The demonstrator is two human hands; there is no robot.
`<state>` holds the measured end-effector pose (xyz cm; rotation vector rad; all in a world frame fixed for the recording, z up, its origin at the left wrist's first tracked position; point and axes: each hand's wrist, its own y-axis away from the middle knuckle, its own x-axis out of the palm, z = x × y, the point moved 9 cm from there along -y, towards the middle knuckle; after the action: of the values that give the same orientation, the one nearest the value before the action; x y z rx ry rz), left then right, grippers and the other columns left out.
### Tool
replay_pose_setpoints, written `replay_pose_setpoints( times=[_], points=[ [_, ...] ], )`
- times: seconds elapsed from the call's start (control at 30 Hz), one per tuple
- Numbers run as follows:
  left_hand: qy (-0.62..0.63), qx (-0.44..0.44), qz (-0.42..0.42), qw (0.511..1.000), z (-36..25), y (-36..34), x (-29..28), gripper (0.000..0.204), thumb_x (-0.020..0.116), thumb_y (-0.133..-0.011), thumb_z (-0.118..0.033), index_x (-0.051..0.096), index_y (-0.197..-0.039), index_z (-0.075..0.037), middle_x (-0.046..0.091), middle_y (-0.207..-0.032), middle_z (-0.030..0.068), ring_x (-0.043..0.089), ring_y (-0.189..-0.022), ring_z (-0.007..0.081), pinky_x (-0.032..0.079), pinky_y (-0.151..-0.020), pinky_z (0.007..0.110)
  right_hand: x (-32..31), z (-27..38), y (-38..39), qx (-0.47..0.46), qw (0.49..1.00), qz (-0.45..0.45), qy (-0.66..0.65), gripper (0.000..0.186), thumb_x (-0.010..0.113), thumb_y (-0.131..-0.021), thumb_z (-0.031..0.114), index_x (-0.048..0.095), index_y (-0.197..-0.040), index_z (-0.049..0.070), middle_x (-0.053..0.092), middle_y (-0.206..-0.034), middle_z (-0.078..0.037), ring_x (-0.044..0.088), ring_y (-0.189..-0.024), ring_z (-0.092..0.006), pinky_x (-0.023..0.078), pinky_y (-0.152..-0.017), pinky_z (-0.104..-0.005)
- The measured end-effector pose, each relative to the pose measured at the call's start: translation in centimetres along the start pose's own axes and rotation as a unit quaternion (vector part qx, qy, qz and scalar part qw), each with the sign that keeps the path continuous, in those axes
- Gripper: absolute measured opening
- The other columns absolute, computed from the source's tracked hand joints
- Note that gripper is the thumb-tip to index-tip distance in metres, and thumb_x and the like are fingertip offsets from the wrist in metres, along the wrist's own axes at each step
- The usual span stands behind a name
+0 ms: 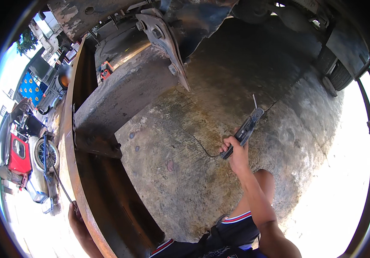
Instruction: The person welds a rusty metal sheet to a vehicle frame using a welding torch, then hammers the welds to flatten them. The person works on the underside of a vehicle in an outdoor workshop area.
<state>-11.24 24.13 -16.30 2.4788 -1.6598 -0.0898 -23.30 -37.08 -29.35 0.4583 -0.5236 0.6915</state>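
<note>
My right hand (238, 155) is closed around the black handle of a welding electrode holder (248, 126), held over the concrete floor. A short pale welding electrode (254, 101) sticks out of its jaws, and a thin dark cable (204, 148) trails from the handle. At the lower left, my left hand (77, 221) is beside the outer edge of a rusty steel channel beam (120, 202), its fingers partly hidden. A long thin dark rod (62, 185) rises from that hand; its kind is unclear.
A grey box-section crosspiece (125, 90) meets the beam, with a bolted metal bracket (161, 36) at its end. A red machine (106, 70) sits beyond. A motorcycle with a red sidecar (19, 152) stands left; a vehicle tyre (340, 76) is at the right.
</note>
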Motion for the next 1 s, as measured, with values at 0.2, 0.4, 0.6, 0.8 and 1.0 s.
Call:
replay_pose_setpoints(
  times=[0.2, 0.4, 0.6, 0.8, 1.0],
  points=[
    [0.056, 0.147, 0.028, 0.987, -12.7, 8.8, 0.4, 0.048, 0.043, -0.105, -0.018, 0.036, -0.15, -0.002, 0.059, -0.11, 0.0027, 0.027, -0.049, 0.0003, 0.019, -0.037, 0.015, 2.4, 1.4, 0.3, 0.016, 0.998, 0.057, 0.005, 0.048, 0.059, -0.089, 0.018, 0.032, -0.129, 0.018, 0.045, -0.102, -0.008, 0.053, -0.083, -0.0204, 0.048, -0.074, -0.0413],
    [0.118, 0.193, 0.424, 0.877, -18.4, 17.4, 8.4, 0.063, 0.045, -0.106, -0.02, 0.011, -0.158, -0.007, 0.062, -0.121, 0.0137, 0.043, -0.055, 0.0053, 0.035, -0.042, 0.02, 4.3, 5.3, 0.6, -0.107, 0.992, 0.067, 0.0, 0.048, 0.059, -0.096, 0.032, 0.035, -0.135, 0.017, 0.044, -0.105, -0.004, 0.054, -0.08, -0.0186, 0.048, -0.073, -0.0403],
    [0.071, 0.132, 0.619, 0.771, -18.8, 23.8, 18.3, 0.062, 0.047, -0.104, -0.013, 0.013, -0.156, -0.007, 0.052, -0.13, 0.0204, 0.063, -0.089, 0.0209, 0.053, -0.068, 0.025, 6.0, 7.8, 1.5, -0.257, 0.952, 0.134, 0.099, 0.062, 0.061, -0.098, 0.041, 0.031, -0.144, 0.013, 0.047, -0.104, -0.004, 0.052, -0.069, -0.0128, 0.046, -0.059, -0.0301],
    [0.243, -0.079, 0.765, 0.591, -18.9, 24.9, 24.4, 0.062, 0.058, -0.098, -0.008, 0.029, -0.152, -0.01, 0.064, -0.079, 0.0208, 0.058, -0.049, 0.0181, 0.05, -0.047, 0.025, 6.3, 6.8, 2.8, -0.234, 0.966, 0.075, 0.077, 0.074, 0.063, -0.093, 0.053, 0.027, -0.144, 0.014, 0.049, -0.099, -0.005, 0.05, -0.062, -0.0109, 0.042, -0.051, -0.0257],
    [0.118, 0.068, 0.691, 0.71, -19.6, 21.9, 22.2, 0.029, 0.057, -0.101, -0.023, 0.056, -0.119, -0.002, 0.072, -0.083, 0.0182, 0.066, -0.049, 0.0283, 0.058, -0.061, 0.03, 8.2, 8.8, 4.5, -0.361, 0.927, 0.06, 0.086, 0.089, 0.058, -0.088, 0.066, 0.018, -0.151, 0.017, 0.049, -0.101, -0.007, 0.05, -0.059, -0.0115, 0.042, -0.049, -0.0258]
  ],
)
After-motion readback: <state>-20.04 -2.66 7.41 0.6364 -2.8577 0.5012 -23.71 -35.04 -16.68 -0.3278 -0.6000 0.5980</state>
